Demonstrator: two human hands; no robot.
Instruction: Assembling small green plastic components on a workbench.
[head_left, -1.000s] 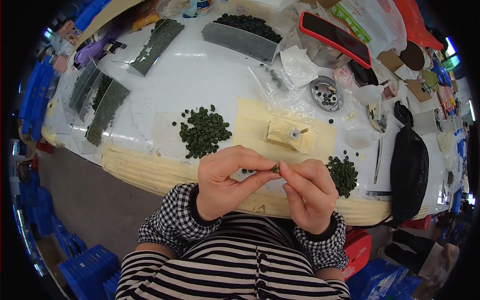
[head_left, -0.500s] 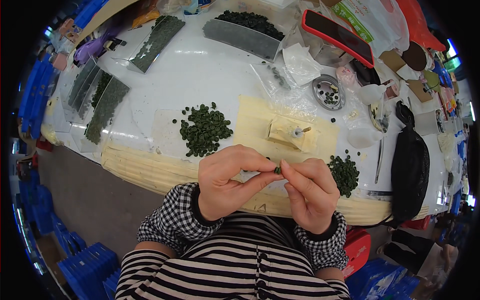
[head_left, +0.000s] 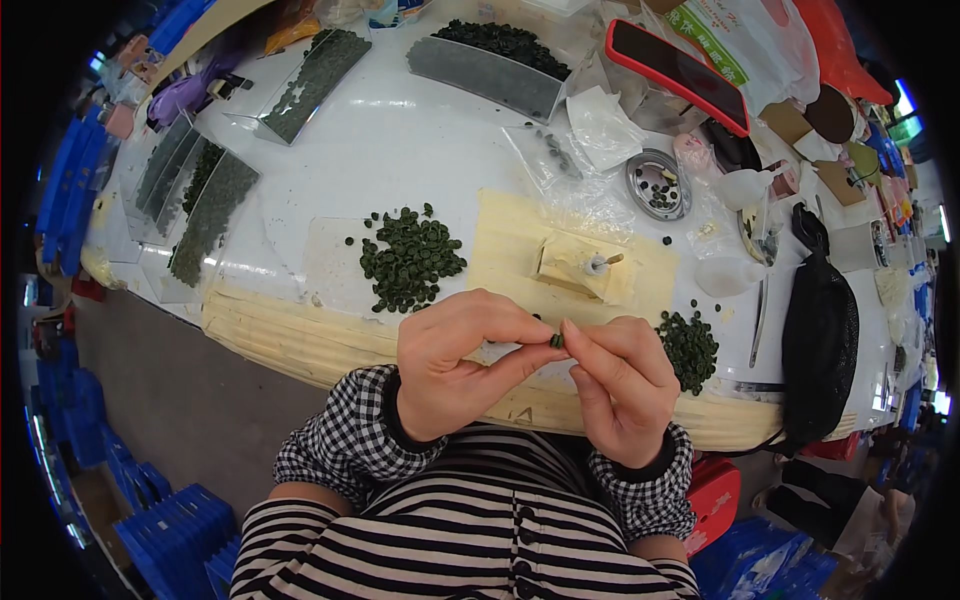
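Near the table's front edge, my left hand (head_left: 455, 362) pinches a small dark green round piece (head_left: 556, 341) between thumb and forefinger. From the other side, the closed fingertips of my right hand (head_left: 630, 385) meet at the same piece. Its finer shape is too small to make out. Just beyond my left hand lies a heap of similar green round pieces (head_left: 412, 255). A smaller heap of green pieces (head_left: 688, 350) sits right of my right hand. Ahead of both hands, a cream block (head_left: 570, 268) with a short upright peg (head_left: 597, 265) rests on a yellowish sheet (head_left: 502, 235).
Clear slanted trays (head_left: 215, 215) of green pieces stand at left, with another tray (head_left: 485, 78) at the back. A red-cased phone (head_left: 678, 75) leans at back right. A round metal dish (head_left: 657, 185), tweezers (head_left: 760, 320) and a black mesh bag (head_left: 822, 335) lie on the right.
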